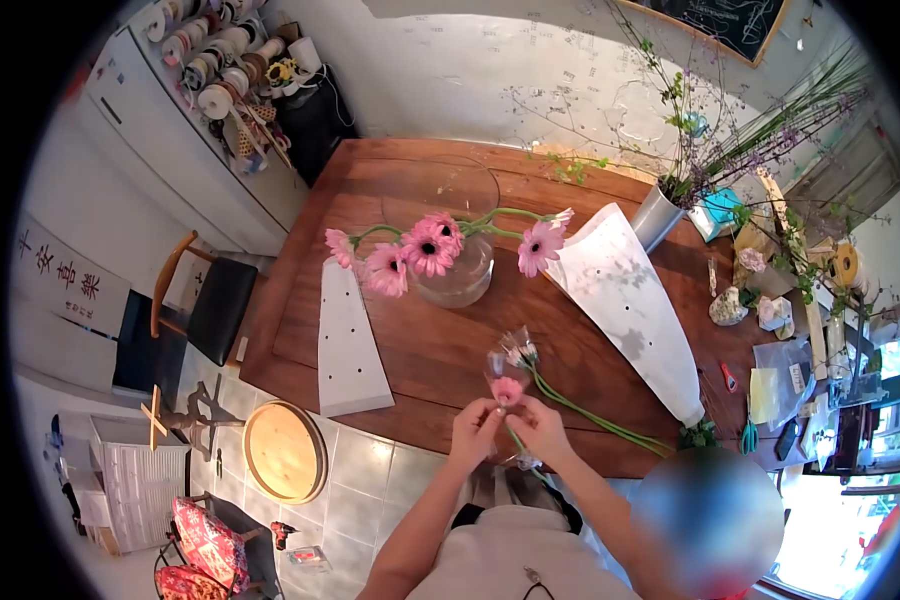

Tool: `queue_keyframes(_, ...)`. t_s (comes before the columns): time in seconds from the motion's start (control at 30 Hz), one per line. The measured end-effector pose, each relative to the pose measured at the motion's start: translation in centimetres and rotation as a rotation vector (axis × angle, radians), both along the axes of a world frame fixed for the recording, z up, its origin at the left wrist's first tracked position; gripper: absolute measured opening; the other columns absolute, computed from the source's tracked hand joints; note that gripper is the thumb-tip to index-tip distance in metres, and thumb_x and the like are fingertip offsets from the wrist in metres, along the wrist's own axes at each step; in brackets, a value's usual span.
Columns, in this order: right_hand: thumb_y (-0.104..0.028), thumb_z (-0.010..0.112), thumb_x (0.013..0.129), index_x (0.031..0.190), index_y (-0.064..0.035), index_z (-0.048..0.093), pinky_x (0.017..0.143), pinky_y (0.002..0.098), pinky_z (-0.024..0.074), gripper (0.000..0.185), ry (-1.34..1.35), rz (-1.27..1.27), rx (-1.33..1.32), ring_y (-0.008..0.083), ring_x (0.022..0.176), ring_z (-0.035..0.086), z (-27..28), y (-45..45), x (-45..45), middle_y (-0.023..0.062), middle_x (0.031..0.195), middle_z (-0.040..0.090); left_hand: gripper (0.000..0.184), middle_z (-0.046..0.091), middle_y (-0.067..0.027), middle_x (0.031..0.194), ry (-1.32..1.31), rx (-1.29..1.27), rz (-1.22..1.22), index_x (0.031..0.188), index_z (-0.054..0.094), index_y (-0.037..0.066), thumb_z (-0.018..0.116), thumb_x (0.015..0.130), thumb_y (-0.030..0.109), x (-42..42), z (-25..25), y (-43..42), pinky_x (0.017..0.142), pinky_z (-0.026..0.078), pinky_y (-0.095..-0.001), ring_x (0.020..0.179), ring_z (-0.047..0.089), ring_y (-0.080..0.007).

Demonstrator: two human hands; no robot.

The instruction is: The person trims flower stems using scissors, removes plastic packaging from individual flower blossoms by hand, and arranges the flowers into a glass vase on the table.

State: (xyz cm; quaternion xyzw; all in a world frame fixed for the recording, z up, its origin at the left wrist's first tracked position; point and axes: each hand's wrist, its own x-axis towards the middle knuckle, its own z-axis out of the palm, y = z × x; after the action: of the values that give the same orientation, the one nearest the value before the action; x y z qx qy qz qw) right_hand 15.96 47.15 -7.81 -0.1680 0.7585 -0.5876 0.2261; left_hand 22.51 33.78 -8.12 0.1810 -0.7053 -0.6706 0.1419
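**Between both hands: one sleeved pink bloom**

Directly between the hands, above the table's near edge: pink bloom, its head inside a small clear sleeve. Left hand curled, fingertips pinched just below the head; right hand likewise, fingertips nearly meeting the left's. Which fingers press sleeve and which stem: cannot tell.

Just beyond the hands: a paler flower lying on the wooden table, also in clear wrap; green stems trail off to the right of the hands.

Farther ahead, slightly left: round glass vase, wide clear rim. Pink gerberas on arching stems, heads drooping outward at the near side. Water level unreadable.

Left of the hands: white dotted sheet, flat. Ahead-right: larger white wrapper, tapering toward the near side.

Far right, beyond the wrapper: metallic cylinder, tilted in view, containing long green blades and purple sprigs.
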Motion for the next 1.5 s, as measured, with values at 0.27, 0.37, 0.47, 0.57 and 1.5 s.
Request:
queue_keyframes(0.27,-0.005,0.065,0.074,0.08,-0.0017,0.064,0.047,0.0276,0.0414,0.007,0.45,0.073,0.003,0.015,0.053,0.055,9.7,1.4,-1.2,0.0086,0.067,0.06,0.021,0.058,-0.0148,0.087,0.208,-0.643,-0.222,0.096,0.056,0.001,0.057,0.075,0.0,0.0,8.6,0.0,0.065,0.049,-0.0377,0.076,0.058,-0.0322)
queue_keyframes(0.37,-0.004,0.061,0.071,0.074,-0.0022,0.061,0.045,0.0324,0.0412,0.003,0.639,0.083,0.145,0.0272,0.05,0.054,11.5,1.8,-1.0,0.0138,0.064,0.057,0.024,0.058,-0.0146,0.091,0.242,-0.704,-0.15,0.096,0.056,0.001,0.059,0.072,0.001,-0.2,9.0,0.7,0.067,0.05,-0.0378,0.08,0.058,-0.0326)
queue_keyframes(0.47,-0.004,0.061,0.07,0.069,-0.0036,0.053,0.047,0.0385,0.0412,0.009,0.697,0.075,0.135,0.0315,0.053,0.054,12.6,1.3,-0.8,0.0122,0.059,0.051,0.025,0.059,-0.0153,0.092,0.325,-0.671,-0.051,0.099,0.056,0.001,0.059,0.074,0.002,-0.7,10.0,1.3,0.069,0.05,-0.0359,0.081,0.059,-0.0325)
queue_keyframes(0.57,-0.005,0.062,0.07,0.067,-0.0041,0.051,0.046,0.0389,0.0402,0.011,0.671,0.048,0.074,0.031,0.052,0.053,14.0,0.8,-0.5,0.012,0.058,0.05,0.026,0.06,-0.0172,0.093,0.369,-0.555,-0.023,0.103,0.055,0.001,0.057,0.077,0.003,-0.9,9.7,1.9,0.069,0.05,-0.034,0.079,0.06,-0.0333)
queue_keyframes(1.5,0.003,0.059,0.065,0.061,-0.0027,0.046,0.042,0.0321,0.0356,0.015,0.59,-0.034,-0.14,0.0255,0.046,0.045,16.0,-0.1,-1.2,0.01,0.058,0.044,0.018,0.061,-0.0066,0.078,0.378,-0.138,0.214,0.096,0.061,-0.003,0.056,0.08,0.002,-1.3,15.5,-1.2,0.068,0.046,-0.0258,0.071,0.057,-0.0142)
